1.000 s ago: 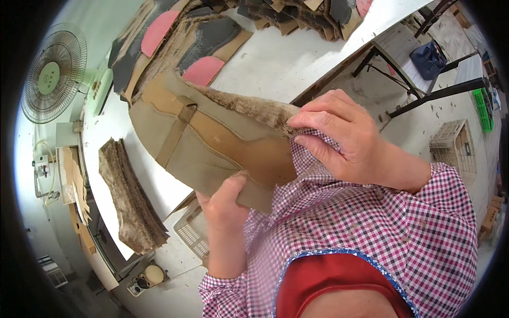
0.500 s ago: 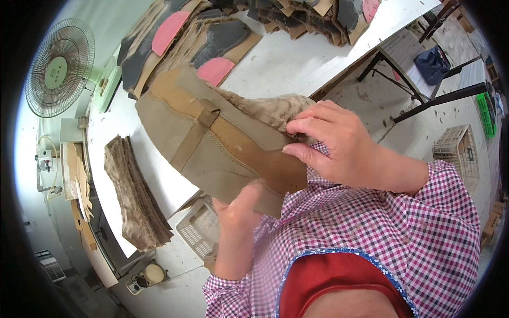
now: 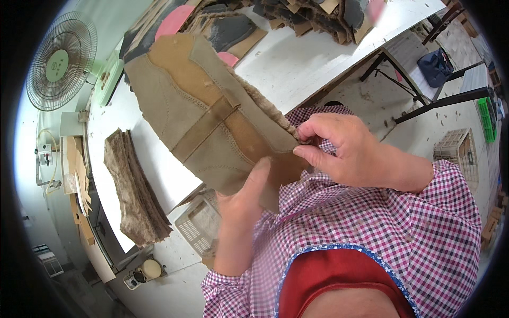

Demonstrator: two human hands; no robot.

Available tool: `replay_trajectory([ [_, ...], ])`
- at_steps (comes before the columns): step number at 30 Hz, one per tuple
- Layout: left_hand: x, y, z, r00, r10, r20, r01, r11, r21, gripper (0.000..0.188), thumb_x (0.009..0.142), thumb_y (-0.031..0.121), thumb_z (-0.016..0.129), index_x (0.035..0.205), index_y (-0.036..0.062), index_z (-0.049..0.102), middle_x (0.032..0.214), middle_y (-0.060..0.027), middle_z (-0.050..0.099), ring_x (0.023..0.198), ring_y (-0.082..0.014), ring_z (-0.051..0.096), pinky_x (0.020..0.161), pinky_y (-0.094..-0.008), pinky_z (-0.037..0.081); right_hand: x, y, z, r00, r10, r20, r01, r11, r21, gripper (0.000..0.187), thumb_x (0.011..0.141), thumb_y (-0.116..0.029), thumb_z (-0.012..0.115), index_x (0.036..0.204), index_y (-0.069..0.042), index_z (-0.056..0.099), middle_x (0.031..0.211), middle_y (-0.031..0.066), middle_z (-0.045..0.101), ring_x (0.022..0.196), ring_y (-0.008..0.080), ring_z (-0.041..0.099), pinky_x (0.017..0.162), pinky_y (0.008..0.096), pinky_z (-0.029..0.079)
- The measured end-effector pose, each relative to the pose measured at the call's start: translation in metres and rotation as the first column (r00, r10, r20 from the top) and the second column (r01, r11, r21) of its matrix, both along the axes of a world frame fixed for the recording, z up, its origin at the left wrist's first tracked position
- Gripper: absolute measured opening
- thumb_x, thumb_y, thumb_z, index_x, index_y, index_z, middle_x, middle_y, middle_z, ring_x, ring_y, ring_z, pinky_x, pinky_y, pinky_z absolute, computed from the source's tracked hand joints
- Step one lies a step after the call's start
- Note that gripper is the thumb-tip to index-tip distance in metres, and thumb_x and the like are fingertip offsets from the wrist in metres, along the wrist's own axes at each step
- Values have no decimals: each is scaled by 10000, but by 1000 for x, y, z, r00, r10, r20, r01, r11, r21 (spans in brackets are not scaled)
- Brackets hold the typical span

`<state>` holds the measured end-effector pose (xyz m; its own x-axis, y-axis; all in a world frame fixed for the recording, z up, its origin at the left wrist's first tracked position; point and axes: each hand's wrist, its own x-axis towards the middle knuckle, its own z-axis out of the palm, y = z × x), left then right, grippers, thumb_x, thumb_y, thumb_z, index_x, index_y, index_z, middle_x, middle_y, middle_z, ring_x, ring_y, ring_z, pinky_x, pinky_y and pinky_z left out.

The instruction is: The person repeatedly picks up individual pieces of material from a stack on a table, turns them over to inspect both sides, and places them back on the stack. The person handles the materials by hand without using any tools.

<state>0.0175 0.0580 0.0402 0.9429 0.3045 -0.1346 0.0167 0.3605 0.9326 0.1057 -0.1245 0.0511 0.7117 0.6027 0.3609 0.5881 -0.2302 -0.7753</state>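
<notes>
A flat boot upper (image 3: 180, 114) of olive-brown leather is spread out in front of me. Tan panels, stitched seams and a brown strap (image 3: 205, 129) run over it. My left hand (image 3: 243, 200) grips its near edge, thumb on the leather and fingers hidden beneath. Along the right edge shows a narrow strip of brown fur lining (image 3: 265, 106). My right hand (image 3: 344, 151) pinches the lining and the upper's edge together at the near right corner. The rest of the lining is out of sight under the leather.
On the white table (image 3: 297, 69) lie a stack of brown fur pieces (image 3: 135, 188) at left and piles of dark cut pieces (image 3: 233, 34) at the back. A fan (image 3: 61, 63) stands far left. Below are a plastic basket (image 3: 199, 222) and a black-legged bench (image 3: 419, 95).
The upper has turned and flattened, its far end shifting up and left. The fur that bulged by my right hand now lies as a thin strip along the edge.
</notes>
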Motion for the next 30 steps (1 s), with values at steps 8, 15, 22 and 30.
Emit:
replay_trajectory([
  [8, 6, 0, -11, 1000, 3, 5, -4, 997, 80, 472, 864, -69, 593, 1313, -19, 456, 1220, -144, 580, 1095, -254, 585, 980, -373, 463, -4, 0, -11, 957, 59, -283, -25, 992, 125, 161, 831, -61, 689, 950, 12, 608, 745, 111, 609, 618, 213, 592, 583, 293, 479],
  [15, 3, -8, -16, 995, 86, 52, -89, 993, 71, 455, 804, 25, 746, 1211, -21, 548, 1139, -107, 627, 1024, -210, 607, 906, -338, 490, 5, 11, -6, 995, -17, 103, 4, 993, 119, 130, 804, -63, 693, 876, 8, 612, 735, 128, 595, 622, 265, 576, 545, 334, 465],
  [22, 2, -12, -12, 995, 64, 82, -65, 998, 4, 459, 805, 13, 749, 1213, -27, 544, 1143, -108, 626, 1032, -204, 606, 915, -330, 491, -2, 9, 2, 984, 41, -175, -7, 981, 191, 136, 827, -82, 687, 873, 11, 599, 724, 102, 592, 588, 172, 542, 538, 305, 444],
  [30, -1, -17, -20, 994, 69, 80, -72, 996, 43, 461, 803, 24, 761, 1211, -29, 554, 1162, -114, 625, 1044, -205, 602, 917, -332, 488, 0, 10, 19, 898, 111, -425, -29, 980, 195, 144, 855, -103, 668, 911, 10, 598, 758, 45, 610, 685, 99, 544, 594, 249, 447],
])
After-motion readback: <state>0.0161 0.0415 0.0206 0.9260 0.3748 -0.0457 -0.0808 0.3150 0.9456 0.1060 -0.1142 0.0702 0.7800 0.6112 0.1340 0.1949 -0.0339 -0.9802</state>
